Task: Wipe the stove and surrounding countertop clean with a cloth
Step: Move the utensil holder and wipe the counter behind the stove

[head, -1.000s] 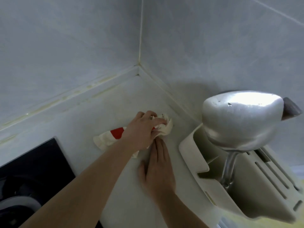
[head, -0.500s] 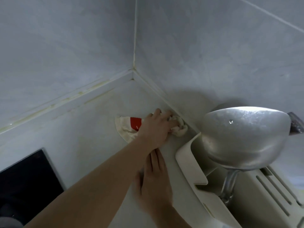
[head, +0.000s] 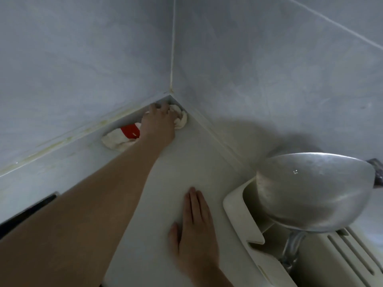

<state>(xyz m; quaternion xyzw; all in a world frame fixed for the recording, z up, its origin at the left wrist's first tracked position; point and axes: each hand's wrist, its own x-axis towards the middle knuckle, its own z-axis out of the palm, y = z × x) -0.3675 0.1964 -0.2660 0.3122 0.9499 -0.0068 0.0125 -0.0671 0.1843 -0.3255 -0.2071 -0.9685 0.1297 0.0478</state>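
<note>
A white cloth (head: 119, 140) with a red stripe lies bunched in the back corner of the pale countertop (head: 199, 158), where the two tiled walls meet. My left hand (head: 159, 123) grips the cloth and presses it against the base of the walls; its fingertips reach the corner. My right hand (head: 196, 228) lies flat, palm down, on the countertop nearer me, with straight fingers and holding nothing. Only a thin black edge of the stove (head: 27, 214) shows at the left, mostly hidden behind my left forearm.
A cream dish rack (head: 238, 214) stands at the right with an upturned metal pot (head: 310, 191) resting on it, close to my right hand. Yellowish stains run along the sealant line (head: 68, 139) at the foot of the left wall.
My left hand has slid the cloth away from me, from near the dish rack into the wall corner. My right hand has stayed flat on the countertop.
</note>
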